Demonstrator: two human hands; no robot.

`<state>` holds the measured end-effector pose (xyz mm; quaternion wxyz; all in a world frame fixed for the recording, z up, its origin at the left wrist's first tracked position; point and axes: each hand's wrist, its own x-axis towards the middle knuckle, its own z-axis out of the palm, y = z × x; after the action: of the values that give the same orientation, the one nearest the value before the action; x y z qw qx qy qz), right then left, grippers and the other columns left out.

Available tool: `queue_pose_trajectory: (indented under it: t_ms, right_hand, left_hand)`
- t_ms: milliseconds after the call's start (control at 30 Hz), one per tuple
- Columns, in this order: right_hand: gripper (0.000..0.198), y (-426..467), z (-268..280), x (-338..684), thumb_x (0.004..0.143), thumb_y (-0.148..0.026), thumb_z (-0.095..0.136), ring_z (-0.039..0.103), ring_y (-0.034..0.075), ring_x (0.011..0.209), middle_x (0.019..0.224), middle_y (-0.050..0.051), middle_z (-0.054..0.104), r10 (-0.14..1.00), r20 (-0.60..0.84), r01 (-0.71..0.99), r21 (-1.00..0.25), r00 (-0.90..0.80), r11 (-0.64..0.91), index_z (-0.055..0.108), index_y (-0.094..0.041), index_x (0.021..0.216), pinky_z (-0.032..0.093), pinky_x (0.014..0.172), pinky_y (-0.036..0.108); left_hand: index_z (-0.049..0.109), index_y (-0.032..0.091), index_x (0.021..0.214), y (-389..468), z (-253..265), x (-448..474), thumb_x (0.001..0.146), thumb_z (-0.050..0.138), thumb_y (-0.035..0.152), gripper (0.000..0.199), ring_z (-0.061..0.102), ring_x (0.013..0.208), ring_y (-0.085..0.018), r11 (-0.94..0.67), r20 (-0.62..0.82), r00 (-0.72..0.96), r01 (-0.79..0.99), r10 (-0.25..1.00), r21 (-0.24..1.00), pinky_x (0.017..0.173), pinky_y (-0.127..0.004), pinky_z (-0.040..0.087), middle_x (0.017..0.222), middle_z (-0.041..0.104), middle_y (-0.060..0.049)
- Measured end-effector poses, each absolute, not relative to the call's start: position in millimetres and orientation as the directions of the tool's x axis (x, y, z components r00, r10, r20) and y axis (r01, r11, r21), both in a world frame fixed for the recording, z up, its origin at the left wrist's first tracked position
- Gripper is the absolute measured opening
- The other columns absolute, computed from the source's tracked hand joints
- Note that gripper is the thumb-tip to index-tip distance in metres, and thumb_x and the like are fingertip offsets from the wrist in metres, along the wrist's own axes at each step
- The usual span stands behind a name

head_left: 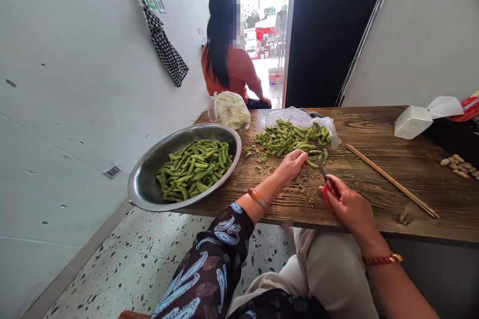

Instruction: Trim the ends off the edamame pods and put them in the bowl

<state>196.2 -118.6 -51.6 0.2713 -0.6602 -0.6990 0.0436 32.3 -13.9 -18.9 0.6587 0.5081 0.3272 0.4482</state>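
Between the fingers of my left hand point(291, 167) is a green soybean pod point(312, 164), its end sticking out to the right. My right hand point(350, 204) is wrapped round the red handles of a pair of scissors point(322, 172), whose blades point up and left beside the pod. Whether the blades touch the pod I cannot tell. Just beyond my left hand lies a loose heap of pods point(284, 137), with small trimmed bits scattered about it. To the left, a large metal basin point(144, 179) contains many more pods point(194, 169).
Bundled wooden skewers point(391, 179) lie on the wooden table point(374, 129). A plastic bag of pale food point(232, 110) sits behind the basin. At right are a tissue pack point(413, 122) and peanuts point(460, 165). A person in orange point(239, 67) sits beyond the table near the doorway.
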Motion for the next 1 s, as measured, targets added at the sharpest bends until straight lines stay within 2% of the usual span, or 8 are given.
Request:
queue_pose_trajectory:
  t_ms: [267,367,433,500,600,667,767,1000]
  right_hand:
    - [0.049,-112.1,-50.6,199.8,0.089,-0.049,0.043,0.068,0.022,0.076,0.092,0.009,0.074,0.920,0.359,0.765,-0.633,0.155,0.118,0.056,-0.019,0.125,0.048,0.063,0.029]
    - [0.049,-112.6,-47.4,198.1,0.089,-0.051,0.044,0.068,0.022,0.075,0.091,0.007,0.074,0.923,0.354,0.757,-0.642,0.151,0.122,0.056,-0.021,0.125,0.047,0.063,0.029]
    - [0.049,-113.6,-44.8,196.9,0.090,-0.052,0.043,0.069,0.022,0.077,0.092,0.007,0.074,0.925,0.348,0.755,-0.645,0.152,0.118,0.056,-0.021,0.125,0.046,0.062,0.028]
    - [0.048,-114.9,-42.4,196.1,0.090,-0.052,0.043,0.069,0.022,0.078,0.094,0.007,0.074,0.927,0.342,0.758,-0.642,0.151,0.113,0.056,-0.022,0.125,0.045,0.061,0.028]
    - [0.048,-116.4,-39.5,196.0,0.090,-0.052,0.044,0.069,0.022,0.076,0.094,0.006,0.074,0.926,0.345,0.755,-0.646,0.154,0.115,0.056,-0.022,0.125,0.044,0.059,0.027]
    - [0.047,-117.1,-38.5,196.3,0.090,-0.052,0.044,0.069,0.021,0.075,0.092,0.006,0.075,0.923,0.352,0.753,-0.646,0.154,0.121,0.056,-0.023,0.125,0.043,0.058,0.026]
    - [0.048,-117.3,-38.3,196.8,0.090,-0.052,0.045,0.069,0.022,0.076,0.093,0.006,0.075,0.924,0.352,0.751,-0.648,0.150,0.124,0.056,-0.023,0.126,0.043,0.058,0.027]
    - [0.046,-115.6,-38.5,196.4,0.090,-0.052,0.045,0.069,0.021,0.075,0.086,0.004,0.074,0.933,0.326,0.737,-0.666,0.153,0.112,0.056,-0.023,0.124,0.044,0.060,0.027]
  left_hand:
    - [0.044,0.018,0.068,-17.3,44.3,9.2,0.078,0.063,0.043,0.033,0.035,0.043,-0.005,-0.149,0.143,0.272,0.000,0.952,0.989,0.044,-0.019,0.024,0.052,0.040,0.007]
    - [0.049,0.018,0.069,-9.3,87.5,-29.3,0.080,0.060,0.038,0.025,0.038,0.047,-0.008,-0.314,0.270,0.182,0.294,0.946,0.903,0.049,-0.020,0.027,0.053,0.044,0.005]
    - [0.054,0.018,0.073,-4.4,113.7,-64.8,0.083,0.055,0.034,0.019,0.044,0.055,-0.011,-0.382,0.400,0.118,0.621,0.909,0.684,0.055,-0.022,0.031,0.056,0.048,0.002]
    - [0.058,0.017,0.081,-2.8,135.2,-104.2,0.084,0.052,0.032,0.016,0.051,0.066,-0.016,-0.316,0.476,0.132,0.889,0.869,0.331,0.064,-0.026,0.036,0.068,0.056,-0.003]
    - [0.061,0.014,0.100,-8.0,156.1,-154.3,0.083,0.052,0.033,0.027,0.056,0.086,-0.025,-0.073,0.443,0.115,0.991,0.889,-0.112,0.074,-0.033,0.041,0.098,0.061,-0.014]
    - [0.061,0.013,0.108,-14.0,160.5,-168.6,0.079,0.057,0.032,0.035,0.055,0.097,-0.029,-0.012,0.397,0.118,0.966,0.910,-0.258,0.081,-0.037,0.042,0.115,0.056,-0.018]
    - [0.062,0.014,0.110,-20.8,148.5,-151.2,0.085,0.049,0.032,0.034,0.057,0.095,-0.025,-0.153,0.338,0.227,0.961,0.913,-0.232,0.084,-0.034,0.042,0.113,0.058,-0.015]
    - [0.066,0.020,0.081,-25.8,59.6,-47.3,0.085,0.049,0.029,0.020,0.056,0.076,-0.016,-0.522,0.047,0.521,0.853,0.852,-0.004,0.071,-0.027,0.041,0.088,0.060,-0.006]
